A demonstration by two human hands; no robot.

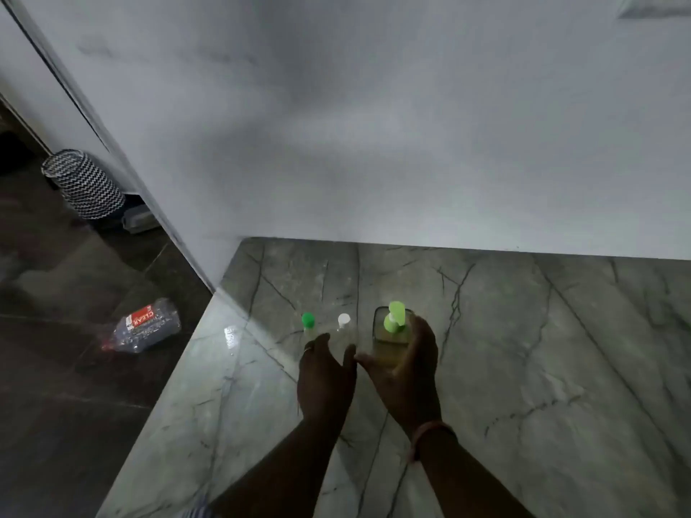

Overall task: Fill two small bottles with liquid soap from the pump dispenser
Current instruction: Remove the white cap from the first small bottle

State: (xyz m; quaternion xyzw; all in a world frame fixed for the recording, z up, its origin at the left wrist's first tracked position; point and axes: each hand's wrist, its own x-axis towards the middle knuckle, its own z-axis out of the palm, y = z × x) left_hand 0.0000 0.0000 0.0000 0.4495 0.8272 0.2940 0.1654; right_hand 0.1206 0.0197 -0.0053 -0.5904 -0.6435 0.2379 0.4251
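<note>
Reaching with fingers spread, left hand (326,375) and right hand (405,372) are risking to topple the capped bottles (343,325) beside the dispenser (392,327).

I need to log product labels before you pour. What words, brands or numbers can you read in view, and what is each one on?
"CLEAR": white letters on the red label of the crushed plastic bottle lying on the dark floor left of the counter. Smaller print beside it is too blurred to read.
Pump dispenser, green-capped bottle and white-capped bottle: no readable text shows.
</note>
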